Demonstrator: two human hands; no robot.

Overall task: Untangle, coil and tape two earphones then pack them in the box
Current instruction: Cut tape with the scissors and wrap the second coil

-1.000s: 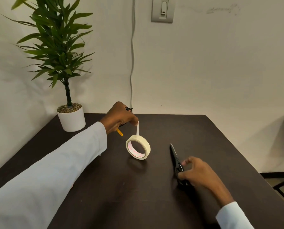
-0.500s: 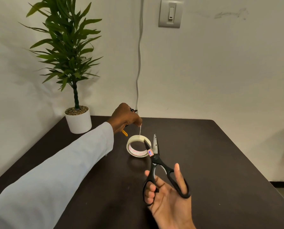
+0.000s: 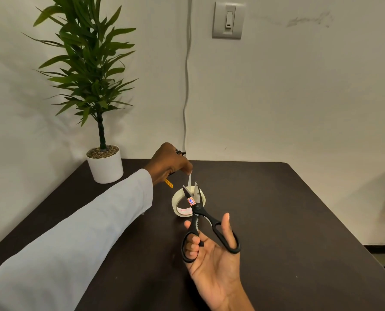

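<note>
A roll of cream masking tape (image 3: 178,204) stands on edge on the dark table (image 3: 276,209). My left hand (image 3: 168,163) pinches the free tape strip (image 3: 189,181) and holds it stretched upward from the roll; it also grips a coiled black earphone (image 3: 180,152) with a yellow piece (image 3: 168,183) sticking out below the palm. My right hand (image 3: 211,261) holds black scissors (image 3: 206,223), palm up, fingers through the handles. The blades are open and straddle the strip just above the roll. No box is in view.
A potted green plant in a white pot (image 3: 105,164) stands at the table's back left corner. A grey cable (image 3: 186,86) runs down the wall behind the table. A wall switch (image 3: 228,20) is above.
My right hand picked the scissors up off the table, turned palm up and brought the open blades forward to the tape strip. My left hand keeps the strip pulled up.
</note>
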